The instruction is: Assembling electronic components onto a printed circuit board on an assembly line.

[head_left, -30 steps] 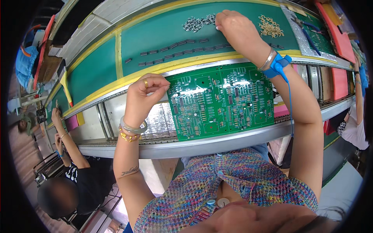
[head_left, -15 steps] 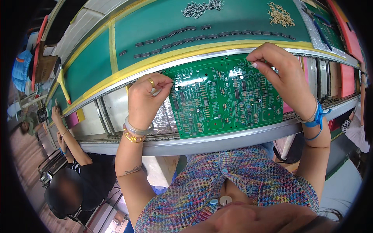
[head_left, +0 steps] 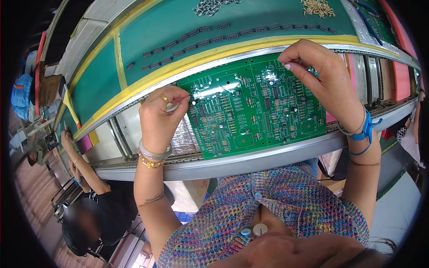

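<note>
A large green circuit board point(head_left: 250, 111) lies across the metal conveyor rails point(head_left: 250, 158) in front of me. My left hand point(head_left: 161, 114) pinches the board's left edge, thumb and fingers closed on it. My right hand point(head_left: 324, 76) hovers over the board's upper right part, its fingertips pinched together over the board; I cannot tell if a small part is between them. A blue wrist strap point(head_left: 368, 129) with a cord circles my right wrist. Bracelets sit on my left wrist.
Behind the board runs a green mat point(head_left: 178, 27) edged in yellow tape, with rows of small black chips point(head_left: 196, 38), a pile of dark parts point(head_left: 214, 5) and a pile of tan parts point(head_left: 318, 6). Another person point(head_left: 89, 210) sits at lower left. Pink pads point(head_left: 402, 73) lie right.
My right hand came back from the parts pile on the mat and now pinches down over the board's upper right area. My left hand kept its hold on the left edge.
</note>
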Demonstrator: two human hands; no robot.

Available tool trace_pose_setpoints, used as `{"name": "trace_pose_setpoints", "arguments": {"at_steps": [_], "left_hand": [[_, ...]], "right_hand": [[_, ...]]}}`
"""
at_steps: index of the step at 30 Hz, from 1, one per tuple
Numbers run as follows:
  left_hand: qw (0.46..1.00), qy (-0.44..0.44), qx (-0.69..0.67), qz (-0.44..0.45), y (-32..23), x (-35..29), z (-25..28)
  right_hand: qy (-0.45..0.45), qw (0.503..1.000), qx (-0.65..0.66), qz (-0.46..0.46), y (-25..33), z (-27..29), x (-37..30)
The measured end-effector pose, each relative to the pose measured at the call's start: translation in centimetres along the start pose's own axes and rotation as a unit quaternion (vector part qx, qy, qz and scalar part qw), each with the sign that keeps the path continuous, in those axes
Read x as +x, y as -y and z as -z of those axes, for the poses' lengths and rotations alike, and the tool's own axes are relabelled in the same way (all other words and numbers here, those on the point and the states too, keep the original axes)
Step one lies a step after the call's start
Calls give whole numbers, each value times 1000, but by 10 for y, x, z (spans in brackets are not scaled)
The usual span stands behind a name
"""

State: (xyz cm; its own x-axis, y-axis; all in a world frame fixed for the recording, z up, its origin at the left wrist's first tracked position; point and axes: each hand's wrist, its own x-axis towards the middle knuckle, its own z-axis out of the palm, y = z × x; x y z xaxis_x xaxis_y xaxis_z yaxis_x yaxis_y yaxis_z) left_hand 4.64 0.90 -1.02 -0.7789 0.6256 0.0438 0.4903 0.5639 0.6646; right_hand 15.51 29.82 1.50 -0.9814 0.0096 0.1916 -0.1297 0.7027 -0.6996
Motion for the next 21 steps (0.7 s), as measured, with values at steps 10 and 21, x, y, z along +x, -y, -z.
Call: {"name": "trace_pose_setpoints", "arguments": {"at_steps": [10,21], "left_hand": [[994,16,74,-85,-1,1,-2],[997,-62,43,-2,-3,-1,19]], "right_hand": [[9,1000,9,7,-1,-4,1],[1,998,-34,44,-7,-22,-5]]}}
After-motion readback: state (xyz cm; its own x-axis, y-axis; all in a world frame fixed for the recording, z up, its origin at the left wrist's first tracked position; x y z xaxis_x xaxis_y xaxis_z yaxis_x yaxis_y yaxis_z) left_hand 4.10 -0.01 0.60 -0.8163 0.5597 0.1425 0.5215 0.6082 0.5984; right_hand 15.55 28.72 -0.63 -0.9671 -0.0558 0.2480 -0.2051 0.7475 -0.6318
